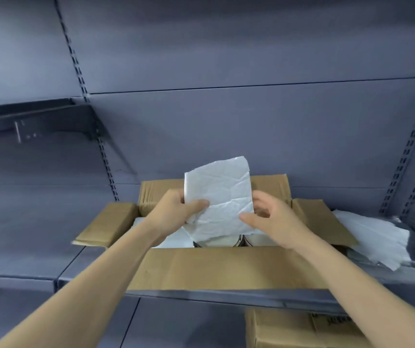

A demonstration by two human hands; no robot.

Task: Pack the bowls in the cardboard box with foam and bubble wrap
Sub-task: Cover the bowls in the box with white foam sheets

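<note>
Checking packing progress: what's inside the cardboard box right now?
Inside the cardboard box: bowl rims and white foam. The foam sheet, gripped by the left hand, hides the rest.

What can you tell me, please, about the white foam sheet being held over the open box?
The foam sheet is white, thin and roughly rectangular, creased all over, with a ragged lower edge. It stands nearly upright above the middle of the open cardboard box. The left hand pinches its left edge, thumb on the near face. The right hand is at its right edge with fingers spread, thumb at the lower corner; a firm grip there cannot be told. Bowl rims show in the box below it.
</note>
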